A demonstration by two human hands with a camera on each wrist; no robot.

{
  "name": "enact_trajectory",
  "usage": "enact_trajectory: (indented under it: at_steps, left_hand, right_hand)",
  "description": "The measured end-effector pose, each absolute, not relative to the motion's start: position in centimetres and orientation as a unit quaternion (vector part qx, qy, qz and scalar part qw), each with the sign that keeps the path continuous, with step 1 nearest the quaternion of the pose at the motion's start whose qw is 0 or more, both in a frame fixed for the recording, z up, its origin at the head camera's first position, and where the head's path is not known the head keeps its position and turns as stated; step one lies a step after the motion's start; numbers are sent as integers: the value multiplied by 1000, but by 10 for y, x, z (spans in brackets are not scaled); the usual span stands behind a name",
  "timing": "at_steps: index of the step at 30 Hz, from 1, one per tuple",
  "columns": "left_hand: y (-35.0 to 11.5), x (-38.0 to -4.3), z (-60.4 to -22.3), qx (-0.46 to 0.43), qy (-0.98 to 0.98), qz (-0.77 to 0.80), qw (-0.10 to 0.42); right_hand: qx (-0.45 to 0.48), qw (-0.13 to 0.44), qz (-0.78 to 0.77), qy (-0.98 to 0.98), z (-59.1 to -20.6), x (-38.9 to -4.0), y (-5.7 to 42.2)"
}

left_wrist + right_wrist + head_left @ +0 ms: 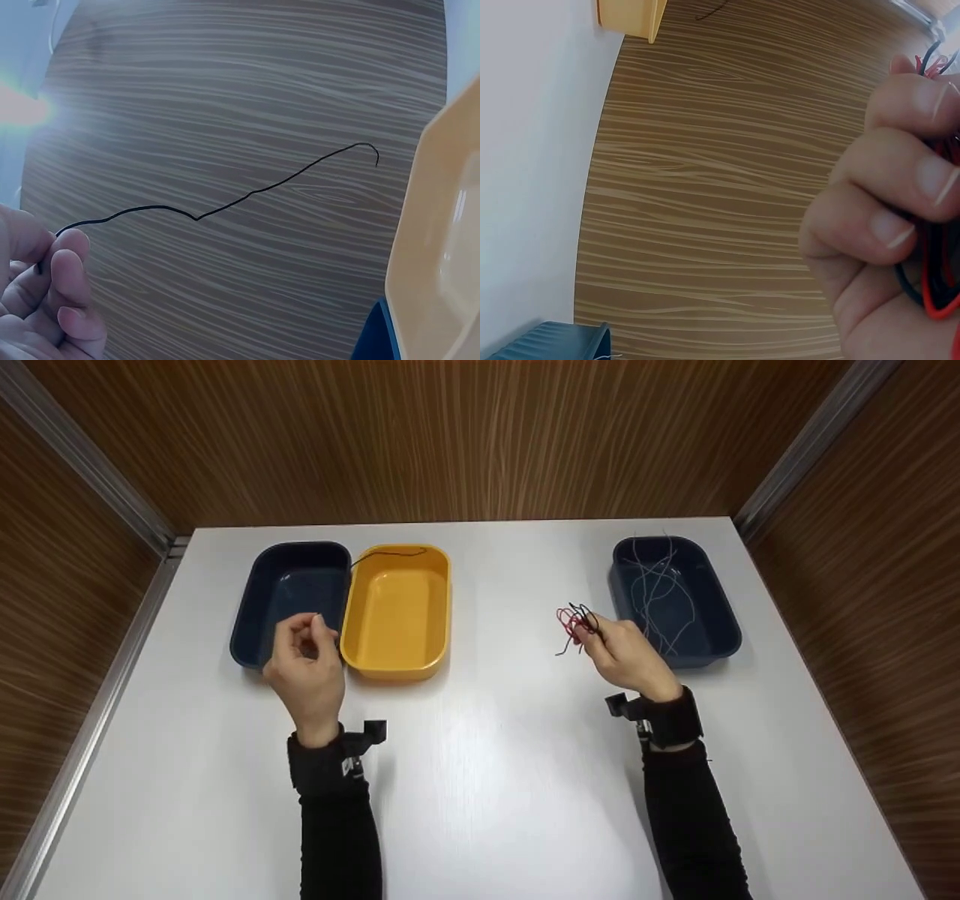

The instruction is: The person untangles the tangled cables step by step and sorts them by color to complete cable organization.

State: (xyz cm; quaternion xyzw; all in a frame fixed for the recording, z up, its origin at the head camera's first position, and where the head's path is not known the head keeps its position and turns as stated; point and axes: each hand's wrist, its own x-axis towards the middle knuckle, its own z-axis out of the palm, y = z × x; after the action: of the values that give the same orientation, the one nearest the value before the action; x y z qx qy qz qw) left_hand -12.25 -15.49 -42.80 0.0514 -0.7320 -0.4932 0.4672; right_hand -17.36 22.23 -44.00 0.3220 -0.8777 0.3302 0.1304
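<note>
My left hand [309, 679] is raised over the front of the left dark blue tray [238, 649], thumb and index finger pinching one end of a black wire [154, 207]. The wire stretches out to the right with a kink midway and a hooked free end, and in the head view it overlaps the back of the yellow tray [442, 641]. My right hand [634, 660] grips a tangled bunch of red and black wires [570, 622], its fingers curled round them. Loops of the bunch stick out beyond the fingertips, left of the right dark blue tray [733, 641].
Several thin grey wires [649, 589] lie loosely in the right tray, some reaching past its back rim. The left blue and yellow trays stand side by side on the white table [480, 780]. Wood-patterned panels [480, 442] enclose the back and both sides.
</note>
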Motion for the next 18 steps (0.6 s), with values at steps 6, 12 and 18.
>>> enact_trajectory:
  at_steps: [6, 12, 18]
  left_hand:
    - [-144, -132, -440, 50, -775, -425, 465]
    - [-134, -143, -455, 11, -813, -391, 431]
    - [-132, -152, -470, -23, -854, -381, 353]
  right_hand:
    - [324, 132, 319, -881, -441, -174, 221]
    - [333, 128, 313, -880, -442, -175, 219]
    - [334, 115, 314, -881, -444, -175, 217]
